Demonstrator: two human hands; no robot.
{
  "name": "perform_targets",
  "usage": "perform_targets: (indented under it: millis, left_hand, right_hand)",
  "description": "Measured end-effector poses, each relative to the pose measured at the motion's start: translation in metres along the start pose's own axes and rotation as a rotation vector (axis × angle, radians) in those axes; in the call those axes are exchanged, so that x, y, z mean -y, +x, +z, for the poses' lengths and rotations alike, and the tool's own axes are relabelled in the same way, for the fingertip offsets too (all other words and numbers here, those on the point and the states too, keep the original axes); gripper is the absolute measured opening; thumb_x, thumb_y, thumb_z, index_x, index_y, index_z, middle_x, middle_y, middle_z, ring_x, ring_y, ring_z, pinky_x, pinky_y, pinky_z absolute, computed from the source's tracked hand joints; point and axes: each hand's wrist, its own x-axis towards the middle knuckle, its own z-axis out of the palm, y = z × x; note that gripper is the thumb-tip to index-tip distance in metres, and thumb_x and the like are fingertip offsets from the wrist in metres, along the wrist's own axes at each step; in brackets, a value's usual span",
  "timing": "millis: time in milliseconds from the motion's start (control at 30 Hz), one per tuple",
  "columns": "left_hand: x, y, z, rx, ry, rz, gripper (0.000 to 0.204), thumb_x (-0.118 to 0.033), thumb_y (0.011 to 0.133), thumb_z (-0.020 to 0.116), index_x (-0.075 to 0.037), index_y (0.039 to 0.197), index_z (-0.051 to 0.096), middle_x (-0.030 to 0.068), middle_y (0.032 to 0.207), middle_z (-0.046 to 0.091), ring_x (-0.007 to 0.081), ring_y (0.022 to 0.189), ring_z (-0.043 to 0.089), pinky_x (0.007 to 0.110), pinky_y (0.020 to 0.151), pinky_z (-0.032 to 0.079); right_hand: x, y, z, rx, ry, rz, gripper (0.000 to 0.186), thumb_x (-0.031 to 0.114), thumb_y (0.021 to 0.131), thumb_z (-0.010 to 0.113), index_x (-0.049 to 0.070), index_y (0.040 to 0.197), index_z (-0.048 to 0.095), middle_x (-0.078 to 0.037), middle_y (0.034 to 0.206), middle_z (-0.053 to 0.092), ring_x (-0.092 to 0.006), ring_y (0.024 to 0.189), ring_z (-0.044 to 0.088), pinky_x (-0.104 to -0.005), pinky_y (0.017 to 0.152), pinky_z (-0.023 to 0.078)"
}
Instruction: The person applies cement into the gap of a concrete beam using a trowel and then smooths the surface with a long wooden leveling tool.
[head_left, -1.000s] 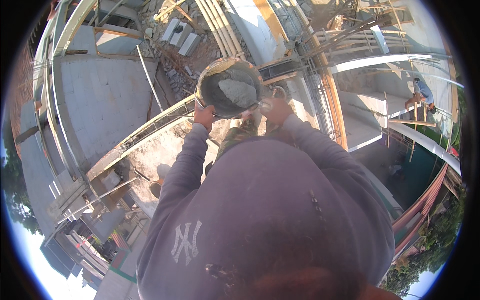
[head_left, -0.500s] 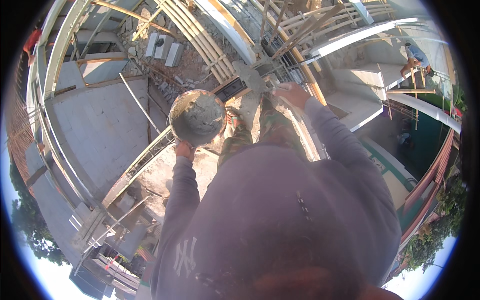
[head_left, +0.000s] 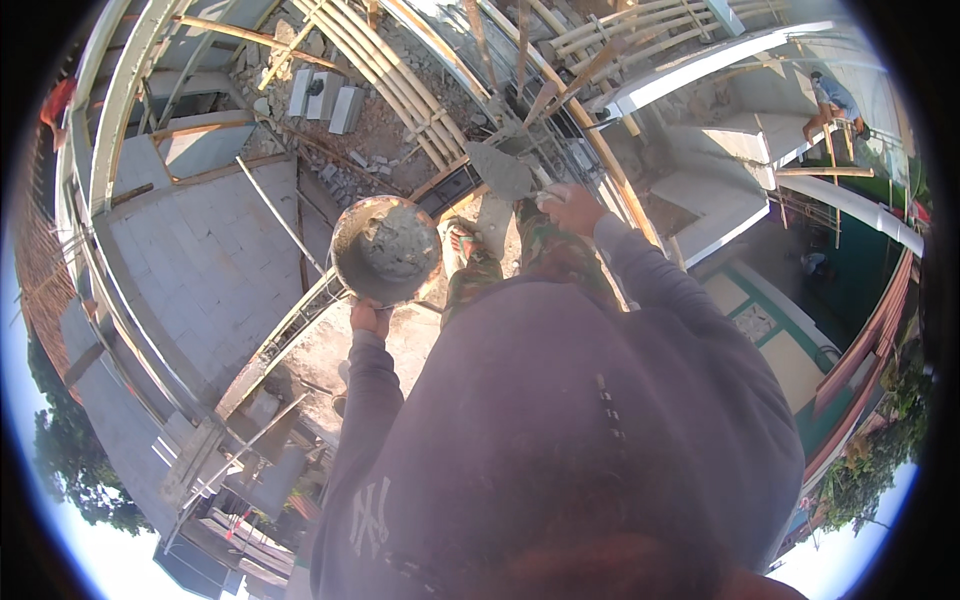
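Observation:
My left hand (head_left: 371, 317) is closed on the near rim of a round bucket (head_left: 349, 240), which hangs tilted at my left. Inside it lies wet grey mortar (head_left: 402, 243), piled toward the far side. My right hand (head_left: 573, 209) is wrapped around the handle of a trowel (head_left: 500, 172). Its pointed grey blade reaches leftward, beyond the bucket's right edge and above a narrow timber-edged channel (head_left: 458, 186). Whether mortar sits on the blade I cannot tell. Blade and bucket are apart.
My feet stand near the channel, one sandal (head_left: 460, 243) showing. Bamboo poles (head_left: 385, 75) run across the far side, and pale blocks (head_left: 345, 108) lie on rubble below. A grey block wall (head_left: 205, 225) rises at left. Another person (head_left: 835, 103) is at far right.
My right hand has drawn the trowel back toward me, and its blade shows more clearly. The bucket has shifted slightly left and nearer, still in my left hand.

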Motion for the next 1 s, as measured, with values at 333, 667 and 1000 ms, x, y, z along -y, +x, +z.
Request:
perform_targets:
  millis: [333, 667, 1000]
  left_hand:
    - [0.000, -0.028, 0.053, 0.001, 0.199, 0.152, 0.044, 0.000, 0.086, 0.053, -0.008, 0.130, 0.050, 0.0140, 0.110, 0.065, 0.0309, 0.100, 0.070, 0.046, 0.078, 0.064]
    - [-0.003, -0.045, 0.078, 0.174, 0.396, 0.274, 0.095, 0.005, 0.082, 0.058, -0.010, 0.165, 0.015, 0.0162, 0.132, 0.060, 0.0251, 0.099, 0.069, 0.035, 0.078, 0.062]
    - [-0.022, -0.034, 0.049, 0.196, 0.293, 0.125, 0.042, 0.009, 0.080, 0.062, -0.003, 0.119, 0.057, 0.0105, 0.119, 0.061, 0.0255, 0.108, 0.066, 0.035, 0.093, 0.061]
  right_hand:
    - [0.111, -0.011, 0.079, -0.060, -0.941, -0.367, 0.042, 0.034, 0.098, 0.058, 0.007, 0.130, 0.063, -0.023, 0.111, 0.069, -0.0392, 0.105, 0.070, -0.0506, 0.086, 0.058]
    - [0.089, 0.055, 0.165, 0.091, -0.666, -0.202, 0.041, 0.038, 0.091, 0.068, 0.005, 0.117, 0.071, -0.022, 0.115, 0.072, -0.0409, 0.108, 0.069, -0.0466, 0.095, 0.055]
    - [0.047, -0.014, 0.162, 0.057, -0.254, -0.266, 0.052, 0.041, 0.090, 0.071, -0.001, 0.121, 0.069, -0.020, 0.103, 0.074, -0.0341, 0.094, 0.070, -0.0403, 0.088, 0.055]
